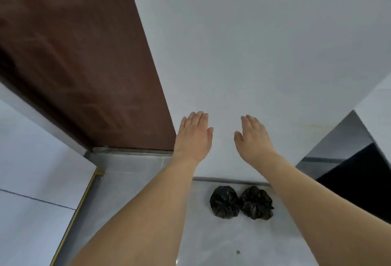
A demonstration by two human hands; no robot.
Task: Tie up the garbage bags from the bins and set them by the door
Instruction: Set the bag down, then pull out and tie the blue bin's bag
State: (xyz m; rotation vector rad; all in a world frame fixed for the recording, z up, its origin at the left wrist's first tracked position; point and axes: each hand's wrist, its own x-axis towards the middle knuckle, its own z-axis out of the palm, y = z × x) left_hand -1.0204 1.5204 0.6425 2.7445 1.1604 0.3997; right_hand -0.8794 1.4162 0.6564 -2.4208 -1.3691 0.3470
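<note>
Two small tied black plastic garbage bags, left bag (224,201) and right bag (256,202), sit touching on the grey floor (131,181) against the white wall (254,54), near the brown wooden door (74,54). Your left hand (193,138) and right hand (252,139) hover flat, fingers straight, holding nothing.

A: Floor (135,172), grey tile. Two black tied bags: left bag (225,201), right bag (256,202), touching, at the foot of the white wall (254,54).

B: Hands?

A: Left hand (193,137) and right hand (252,138) raised, fingers straight, holding nothing. Brown door (74,60) left of them.
</note>
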